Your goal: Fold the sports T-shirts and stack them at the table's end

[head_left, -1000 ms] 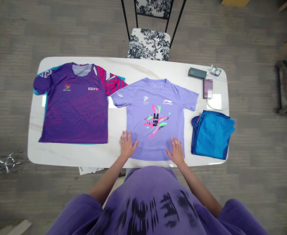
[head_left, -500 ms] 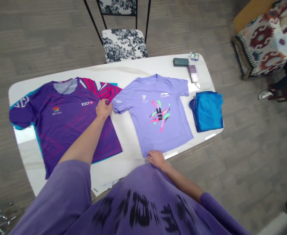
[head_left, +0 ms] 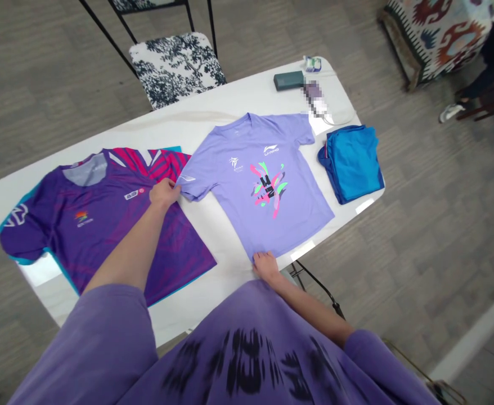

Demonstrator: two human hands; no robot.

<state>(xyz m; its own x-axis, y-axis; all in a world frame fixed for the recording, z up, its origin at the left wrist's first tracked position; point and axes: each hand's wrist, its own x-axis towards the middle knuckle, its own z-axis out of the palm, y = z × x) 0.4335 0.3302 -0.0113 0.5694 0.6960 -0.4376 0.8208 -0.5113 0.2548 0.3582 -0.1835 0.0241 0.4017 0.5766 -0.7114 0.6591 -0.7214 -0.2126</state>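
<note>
A lavender T-shirt (head_left: 234, 191) with a bright splashed print lies spread face up on the table. My left hand (head_left: 165, 193) pinches the edge of its left sleeve, fingers closed. At the shirt's lower left corner, near the table's front edge, my right hand (head_left: 266, 266) has its fingers curled onto the hem. Under my left forearm a dark purple jersey (head_left: 107, 219) with pink stripes and turquoise edging is laid out flat. The lavender sleeve overlaps part of the jersey's striped sleeve.
The white table (head_left: 230, 298) carries a folded blue garment (head_left: 354, 163) at the right. A dark green case (head_left: 289, 81), a small packet (head_left: 313, 64) and a cable stand at the far right corner. Behind is a patterned chair (head_left: 179, 67). A person's shoe (head_left: 452, 112) shows at right.
My view has turned and shifted, so the table appears more tilted. Both hands stay at the same sleeve and hem corner, and the shirts lie much as before.
</note>
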